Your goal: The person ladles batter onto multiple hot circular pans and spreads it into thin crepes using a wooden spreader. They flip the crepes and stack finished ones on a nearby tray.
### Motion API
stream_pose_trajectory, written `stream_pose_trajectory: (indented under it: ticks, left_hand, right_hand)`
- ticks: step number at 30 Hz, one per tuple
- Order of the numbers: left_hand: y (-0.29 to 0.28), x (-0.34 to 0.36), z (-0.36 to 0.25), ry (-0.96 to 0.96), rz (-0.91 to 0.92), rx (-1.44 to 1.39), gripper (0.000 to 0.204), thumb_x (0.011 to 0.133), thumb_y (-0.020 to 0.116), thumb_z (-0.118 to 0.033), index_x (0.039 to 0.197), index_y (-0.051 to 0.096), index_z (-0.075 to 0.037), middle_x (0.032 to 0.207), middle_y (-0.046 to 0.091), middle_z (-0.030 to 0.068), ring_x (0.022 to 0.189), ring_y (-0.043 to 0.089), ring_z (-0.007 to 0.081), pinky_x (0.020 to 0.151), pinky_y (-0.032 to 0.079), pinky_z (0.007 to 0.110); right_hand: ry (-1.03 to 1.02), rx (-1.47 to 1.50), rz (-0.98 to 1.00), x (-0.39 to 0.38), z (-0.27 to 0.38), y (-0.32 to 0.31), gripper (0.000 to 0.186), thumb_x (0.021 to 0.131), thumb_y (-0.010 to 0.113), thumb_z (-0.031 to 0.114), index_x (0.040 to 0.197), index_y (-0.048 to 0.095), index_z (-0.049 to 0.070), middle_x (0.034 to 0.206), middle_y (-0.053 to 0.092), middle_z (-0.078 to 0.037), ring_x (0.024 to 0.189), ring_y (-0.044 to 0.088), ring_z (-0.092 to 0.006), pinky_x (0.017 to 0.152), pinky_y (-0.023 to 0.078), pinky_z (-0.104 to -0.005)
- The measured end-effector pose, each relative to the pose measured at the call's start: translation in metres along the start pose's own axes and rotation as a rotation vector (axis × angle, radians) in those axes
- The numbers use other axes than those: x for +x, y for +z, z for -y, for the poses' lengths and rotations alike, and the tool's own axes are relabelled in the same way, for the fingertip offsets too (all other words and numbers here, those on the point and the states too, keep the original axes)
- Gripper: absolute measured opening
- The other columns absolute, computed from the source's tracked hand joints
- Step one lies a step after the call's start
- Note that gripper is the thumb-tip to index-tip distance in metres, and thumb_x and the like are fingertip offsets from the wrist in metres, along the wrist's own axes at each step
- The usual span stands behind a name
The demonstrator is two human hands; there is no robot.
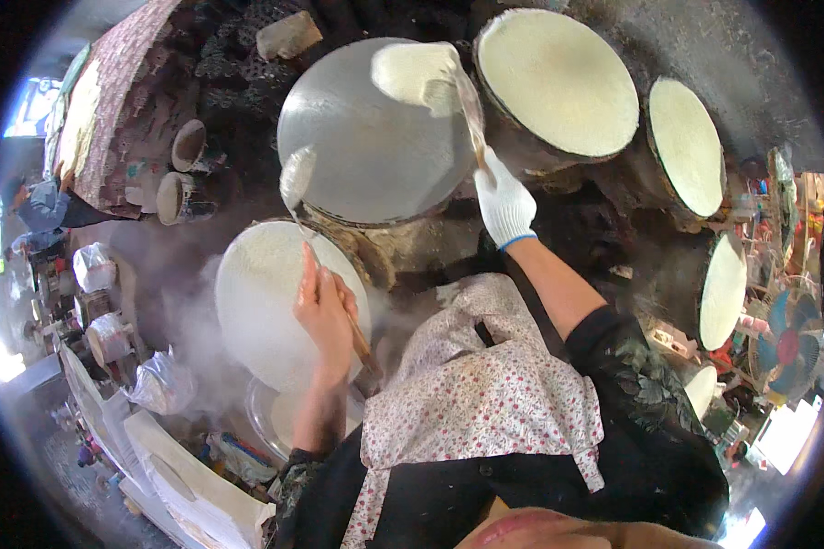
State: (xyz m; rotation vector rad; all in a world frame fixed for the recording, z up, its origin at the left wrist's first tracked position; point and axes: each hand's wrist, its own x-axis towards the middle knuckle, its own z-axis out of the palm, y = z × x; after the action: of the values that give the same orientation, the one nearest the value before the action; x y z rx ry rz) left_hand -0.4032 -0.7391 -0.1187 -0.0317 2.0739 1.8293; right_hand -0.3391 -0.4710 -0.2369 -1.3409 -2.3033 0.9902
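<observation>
My right hand (505,203), in a white knit glove, is closed around the handle of a flat spreader (471,114). The blade's upper end touches a patch of pale batter (410,73) near the far edge of a round grey griddle (366,151). My bare left hand (327,309) grips a ladle (298,177) by its long handle. The ladle's bowl, coated with batter, hangs over the griddle's near-left rim. Below the left hand lies another round griddle covered with a pale layer (265,297), with steam around it. A basin (258,416) shows partly behind my left forearm.
Several more round griddles with pale layers curve along the right, the largest (558,82) beside the grey one. Two small buckets (176,199) stand at the left. A brick (288,35) lies at the back. Boards (188,476) are at lower left, a fan (792,340) far right.
</observation>
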Motion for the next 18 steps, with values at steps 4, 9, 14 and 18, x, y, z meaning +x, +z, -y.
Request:
stream_pose_trajectory:
  ticks: [4, 9, 14, 18]
  left_hand:
    - [-0.007, -0.003, -0.001, 0.059, 0.041, 0.019, 0.052, 0.110, 0.044, -0.002, 0.161, 0.044, -0.008, 0.074, 0.050, -0.0003, 0.053, 0.046, 0.0065, 0.047, 0.040, 0.023]
    - [-0.025, -0.005, -0.002, 0.062, -0.003, 0.026, 0.053, 0.110, 0.044, -0.003, 0.162, 0.042, -0.009, 0.075, 0.049, -0.0002, 0.051, 0.046, 0.0073, 0.044, 0.039, 0.024]
    - [-0.030, -0.017, 0.002, 0.095, 0.062, -0.008, 0.054, 0.109, 0.044, -0.003, 0.162, 0.040, -0.005, 0.074, 0.048, -0.0002, 0.050, 0.046, 0.0075, 0.042, 0.038, 0.024]
    - [-0.031, -0.025, 0.010, 0.116, 0.095, -0.046, 0.054, 0.108, 0.044, -0.002, 0.162, 0.040, -0.004, 0.073, 0.049, 0.0002, 0.051, 0.045, 0.0071, 0.043, 0.037, 0.023]
  right_hand:
    - [-0.120, -0.075, 0.205, 0.009, 0.032, 0.021, 0.048, 0.101, 0.054, 0.039, 0.146, 0.056, 0.026, 0.084, 0.074, -0.019, 0.076, 0.073, -0.0419, 0.071, 0.056, -0.0546]
    - [-0.128, -0.053, -0.077, 0.017, 0.032, 0.017, 0.048, 0.101, 0.056, 0.038, 0.146, 0.061, 0.022, 0.112, 0.077, -0.012, 0.096, 0.074, -0.0348, 0.085, 0.058, -0.0459]
    - [-0.072, -0.072, 0.282, 0.017, 0.052, 0.030, 0.043, 0.101, 0.053, 0.038, 0.141, 0.062, 0.027, 0.088, 0.074, -0.019, 0.081, 0.072, -0.0428, 0.077, 0.056, -0.0543]
    - [-0.345, 0.011, 0.006, 0.025, 0.050, 0.025, 0.036, 0.100, 0.053, 0.037, 0.131, 0.067, 0.023, 0.094, 0.075, -0.018, 0.085, 0.072, -0.0425, 0.077, 0.056, -0.0524]
